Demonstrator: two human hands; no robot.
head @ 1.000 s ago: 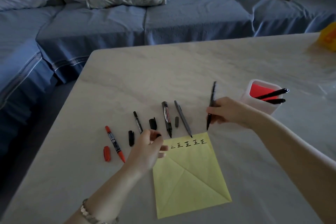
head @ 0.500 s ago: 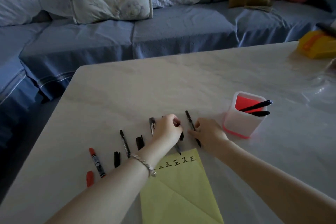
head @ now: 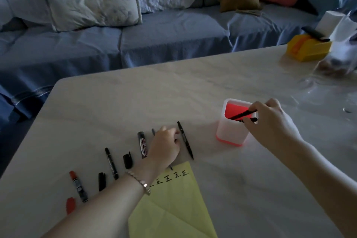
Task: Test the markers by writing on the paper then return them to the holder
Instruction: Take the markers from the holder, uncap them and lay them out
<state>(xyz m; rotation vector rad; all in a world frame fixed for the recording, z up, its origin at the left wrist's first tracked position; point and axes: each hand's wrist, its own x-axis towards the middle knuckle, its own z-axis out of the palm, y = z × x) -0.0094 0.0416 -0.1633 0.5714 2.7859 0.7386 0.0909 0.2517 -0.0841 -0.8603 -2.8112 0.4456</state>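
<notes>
Markers (head: 143, 145) lie in a row on the tabletop (head: 193, 92), with the holder (head: 229, 135) at 3 o'clock from them. Our right hand (head: 270, 127) is at the holder's top, and its grip pinches a black marker (head: 239, 115) that leans inside. We think we are taking out a new one to test. Our left hand (head: 166, 147) lies curled over a thin gray marker (head: 153, 132); we cannot tell if its grip holds it. The yellow paper (head: 173, 208) is at 6 o'clock from that hand. Next we must lift the black marker out, open it up and write there.
</notes>
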